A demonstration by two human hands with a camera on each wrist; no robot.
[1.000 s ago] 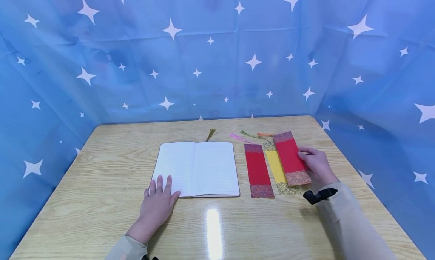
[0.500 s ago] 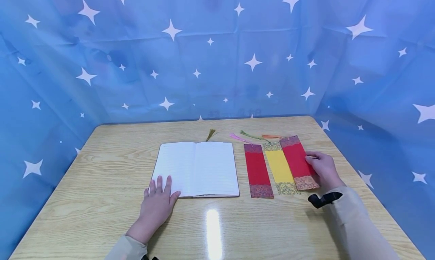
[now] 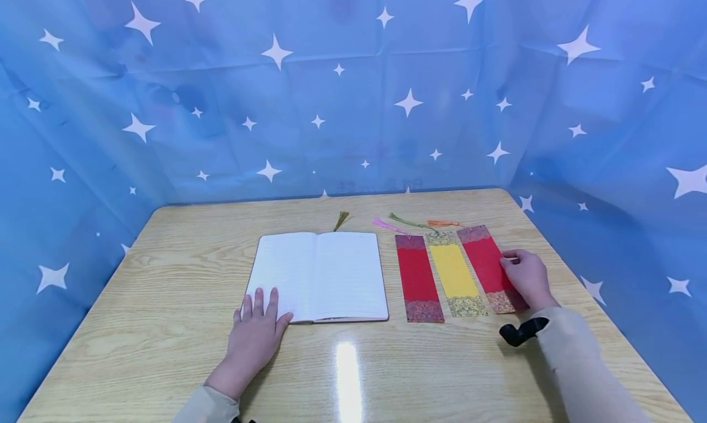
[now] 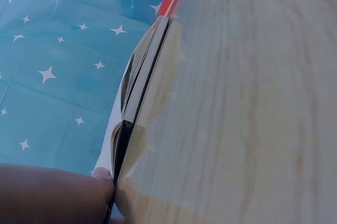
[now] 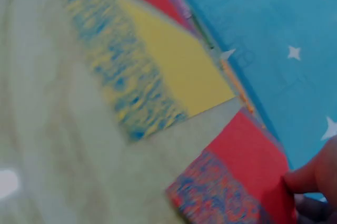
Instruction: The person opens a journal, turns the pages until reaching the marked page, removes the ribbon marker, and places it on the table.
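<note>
An open lined notebook (image 3: 348,275) lies on the table, and my left hand (image 3: 255,334) rests with fingers spread on its lower left page. In the left wrist view the thumb touches the edge of the notebook (image 4: 145,71). My right hand (image 3: 527,279) pinches the right edge of a red bookmark (image 3: 486,260) with patterned ends and an orange tassel (image 3: 444,223). In the right wrist view this red bookmark (image 5: 247,155) lies close over the table. Left of it is a yellow bookmark (image 3: 454,272) with a green tassel, then another red bookmark (image 3: 418,274) with a pink tassel.
A brownish-green tassel (image 3: 342,219) sticks out above the notebook's top edge. The wooden table (image 3: 166,300) ends at a blue star-patterned curtain (image 3: 331,104) behind and at both sides. A bright light reflection shows on the table's front part.
My right hand has moved the red bookmark right and toward me, lowering it, so the yellow bookmark is uncovered beside it. The left hand stays on the notebook.
</note>
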